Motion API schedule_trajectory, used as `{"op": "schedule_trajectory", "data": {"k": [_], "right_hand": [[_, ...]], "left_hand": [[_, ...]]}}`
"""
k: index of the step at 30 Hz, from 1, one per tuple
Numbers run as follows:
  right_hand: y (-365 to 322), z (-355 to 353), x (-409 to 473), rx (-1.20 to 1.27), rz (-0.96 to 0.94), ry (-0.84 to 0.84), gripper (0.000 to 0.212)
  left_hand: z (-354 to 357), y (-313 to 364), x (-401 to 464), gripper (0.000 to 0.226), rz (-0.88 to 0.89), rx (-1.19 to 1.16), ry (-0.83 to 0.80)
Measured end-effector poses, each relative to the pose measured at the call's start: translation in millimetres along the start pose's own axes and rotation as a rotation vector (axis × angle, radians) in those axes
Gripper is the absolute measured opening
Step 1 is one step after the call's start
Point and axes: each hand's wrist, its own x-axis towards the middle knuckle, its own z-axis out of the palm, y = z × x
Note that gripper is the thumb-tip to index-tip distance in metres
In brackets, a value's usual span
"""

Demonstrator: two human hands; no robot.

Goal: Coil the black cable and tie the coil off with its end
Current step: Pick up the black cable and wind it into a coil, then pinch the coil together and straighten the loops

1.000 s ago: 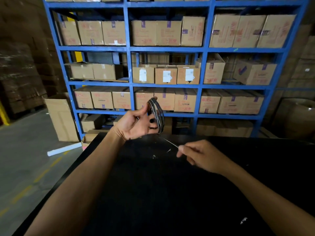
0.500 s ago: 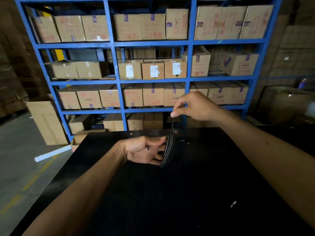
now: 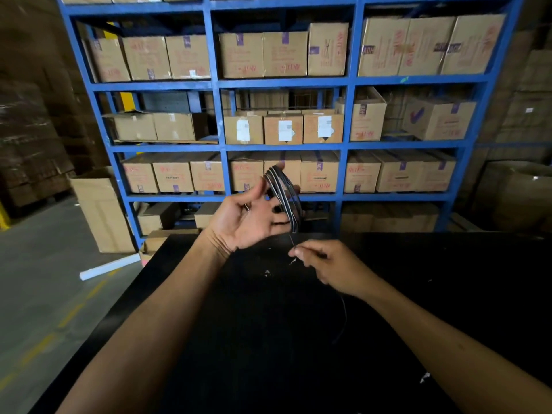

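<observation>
Left hand [image 3: 254,218] raised above the far edge of the table [image 3: 209,339], palm toward the camera, fingers spread and looped through the coil [image 3: 283,198]. Coil hangs on those fingers — several black turns, edge-on, tilted slightly, top of the loop near the fingertips, bottom near the heel of the palm. Thumb loose, not pressing the turns (hand counted as holding the coil by the fingers inside it).

Right hand [image 3: 325,261] lower and nearer, just over the table, thumb and forefinger pinched narrow on the cable [image 3: 292,241]. Short taut run from the coil's bottom down to the pinch. Past the pinch, slack trails back under the right wrist in a faint curve on the dark top — hard to follow there.

Rack [image 3: 215,115] with boxes [image 3: 263,55] behind the table.
</observation>
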Motion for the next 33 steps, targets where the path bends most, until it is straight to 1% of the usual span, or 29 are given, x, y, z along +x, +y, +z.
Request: {"op": "schedule_trajectory", "data": {"k": [2, 5, 8, 10, 13, 16, 19, 23, 26, 28, 30, 33], "right_hand": [[0.6, 1.4, -4.4, -0.024, 0.023, 0.024, 0.016], [-2.7, -8.0, -7.0, -0.174, 0.025, 0.012, 0.016], [-9.9, -16.2, -9.6, -0.245, -0.008, -0.005, 0.019], [-17.4, -21.8, -7.9, -0.232, -0.029, 0.016, 0.018], [-31.9, -31.3, 1.1, -0.182, -0.042, 0.025, 0.016], [-46.3, -43.9, 12.9, -0.210, -0.035, 0.021, 0.016], [-59.4, -61.4, 22.2, -0.247, -0.027, 0.020, 0.014], [-65.8, -73.5, 25.8, -0.270, -0.091, -0.006, 0.013], [-63.2, -75.9, 27.0, -0.217, -0.100, -0.027, 0.014], [-59.6, -75.8, 26.3, -0.167, -0.107, -0.014, 0.015], [-54.2, -71.3, 22.6, -0.104, -0.123, 0.021, 0.017], [-45.2, -56.7, 14.0, -0.016, -0.145, 0.082, 0.029]], "left_hand": [[-11.5, 1.1, 0.5, 0.048, -0.016, 0.059, 0.105], [-27.4, -6.7, -1.1, 0.050, -0.031, 0.063, 0.279], [-31.7, -17.0, 0.7, 0.046, -0.055, 0.091, 0.385], [-27.8, -24.4, 1.6, 0.041, -0.116, 0.150, 0.412], [-20.8, -36.0, 0.1, 0.038, -0.240, 0.249, 0.341], [-13.6, -45.0, -0.7, 0.048, -0.375, 0.371, 0.262], [-7.2, -53.1, -2.5, 0.054, -0.473, 0.384, 0.179], [0.6, -51.7, -6.3, 0.051, -0.461, 0.304, 0.013], [6.4, -44.5, -8.0, 0.050, -0.435, 0.289, -0.157], [8.1, -41.3, -11.4, 0.051, -0.406, 0.263, -0.227], [7.6, -39.2, -14.7, 0.052, -0.353, 0.209, -0.236], [6.1, -34.4, -17.9, 0.050, -0.244, 0.175, -0.190]]}}
